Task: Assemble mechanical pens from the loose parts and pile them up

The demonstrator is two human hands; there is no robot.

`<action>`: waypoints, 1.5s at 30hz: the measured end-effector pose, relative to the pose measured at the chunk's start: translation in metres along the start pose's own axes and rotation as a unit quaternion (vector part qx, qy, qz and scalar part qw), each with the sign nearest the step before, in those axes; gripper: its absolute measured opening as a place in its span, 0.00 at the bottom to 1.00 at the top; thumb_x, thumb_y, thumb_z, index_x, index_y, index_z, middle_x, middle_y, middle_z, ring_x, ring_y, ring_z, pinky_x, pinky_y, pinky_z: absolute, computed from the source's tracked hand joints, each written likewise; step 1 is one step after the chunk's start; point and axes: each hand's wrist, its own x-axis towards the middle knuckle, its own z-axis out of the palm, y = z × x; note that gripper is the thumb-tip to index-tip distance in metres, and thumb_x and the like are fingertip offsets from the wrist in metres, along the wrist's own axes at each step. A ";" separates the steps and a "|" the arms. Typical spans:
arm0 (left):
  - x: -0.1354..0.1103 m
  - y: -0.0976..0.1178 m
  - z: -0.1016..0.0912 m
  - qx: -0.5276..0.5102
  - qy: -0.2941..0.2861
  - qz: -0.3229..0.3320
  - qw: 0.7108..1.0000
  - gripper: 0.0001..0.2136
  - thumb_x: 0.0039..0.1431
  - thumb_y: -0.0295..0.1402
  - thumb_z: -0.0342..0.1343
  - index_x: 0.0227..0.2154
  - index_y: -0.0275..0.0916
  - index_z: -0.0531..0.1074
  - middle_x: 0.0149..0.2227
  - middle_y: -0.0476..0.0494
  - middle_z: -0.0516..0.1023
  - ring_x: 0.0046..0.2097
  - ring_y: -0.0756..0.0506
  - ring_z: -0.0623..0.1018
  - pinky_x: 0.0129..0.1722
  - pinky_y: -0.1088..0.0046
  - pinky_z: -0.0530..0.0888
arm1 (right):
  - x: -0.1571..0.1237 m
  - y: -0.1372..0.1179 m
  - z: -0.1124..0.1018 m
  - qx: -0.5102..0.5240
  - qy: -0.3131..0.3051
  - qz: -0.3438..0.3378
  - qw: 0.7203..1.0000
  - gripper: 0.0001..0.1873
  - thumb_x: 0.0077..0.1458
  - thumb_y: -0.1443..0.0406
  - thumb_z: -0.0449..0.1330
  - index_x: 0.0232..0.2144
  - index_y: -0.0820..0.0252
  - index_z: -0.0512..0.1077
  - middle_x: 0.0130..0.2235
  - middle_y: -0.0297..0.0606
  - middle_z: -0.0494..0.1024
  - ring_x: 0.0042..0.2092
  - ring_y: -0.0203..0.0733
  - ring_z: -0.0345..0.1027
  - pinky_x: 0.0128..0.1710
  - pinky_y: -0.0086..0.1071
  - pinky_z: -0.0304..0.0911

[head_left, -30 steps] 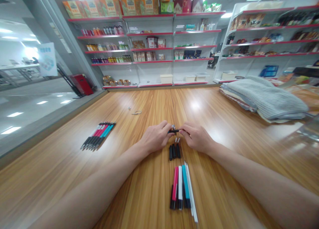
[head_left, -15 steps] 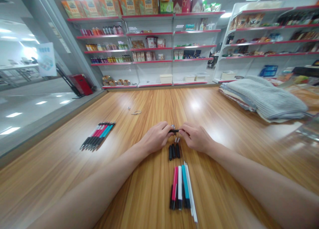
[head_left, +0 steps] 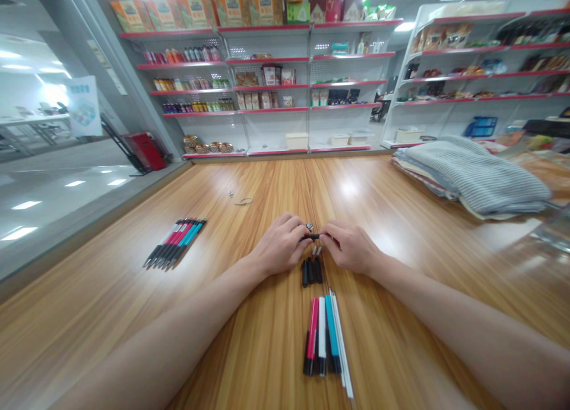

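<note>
A thin black pen part [head_left: 313, 236] lies level between my two hands, its ends hidden by fingers. My left hand [head_left: 281, 242] pinches its left end, and my right hand [head_left: 350, 245] pinches the right end. Small shiny metal pieces [head_left: 309, 226] sit just beyond it. Nearer me are several short black pen grips [head_left: 311, 271] and two small white-tipped pieces [head_left: 316, 251]. Below those lie a pink pen barrel [head_left: 313, 330], a white barrel [head_left: 322, 330] and a blue barrel [head_left: 332, 327], all with black ends, beside thin white refills [head_left: 342, 347].
A row of assembled pens [head_left: 174, 243] rests on the wooden table [head_left: 222, 350] at the left. Farther back lie a thin wire-like loop [head_left: 243, 201] and a tiny metal piece [head_left: 230, 194]. Folded cloths [head_left: 476, 175] are stacked at the right. Stocked shelves [head_left: 269, 59] stand behind the table.
My left fingers have shifted slightly around the black part, and its left end sits a touch lower. Both hands stay in nearly the same place; the loose pieces have not moved.
</note>
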 end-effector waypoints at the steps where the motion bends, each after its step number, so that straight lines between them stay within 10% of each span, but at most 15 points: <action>1: 0.000 0.000 0.000 -0.002 0.005 -0.003 1.000 0.10 0.64 0.35 0.47 0.39 0.36 0.71 0.39 0.38 0.72 0.45 0.41 0.69 0.47 0.60 0.68 | 0.000 0.000 0.000 0.001 0.002 -0.001 1.000 0.08 0.62 0.66 0.50 0.33 0.60 0.67 0.33 0.39 0.71 0.34 0.39 0.65 0.33 0.30 0.57; 45: -0.002 -0.001 0.002 0.018 0.036 -0.011 0.999 0.08 0.60 0.31 0.50 0.34 0.36 0.74 0.52 0.36 0.66 0.54 0.37 0.64 0.52 0.54 0.65 | 0.000 -0.002 -0.003 -0.028 -0.015 -0.003 1.000 0.10 0.62 0.66 0.48 0.29 0.61 0.65 0.31 0.38 0.69 0.33 0.37 0.63 0.32 0.29 0.54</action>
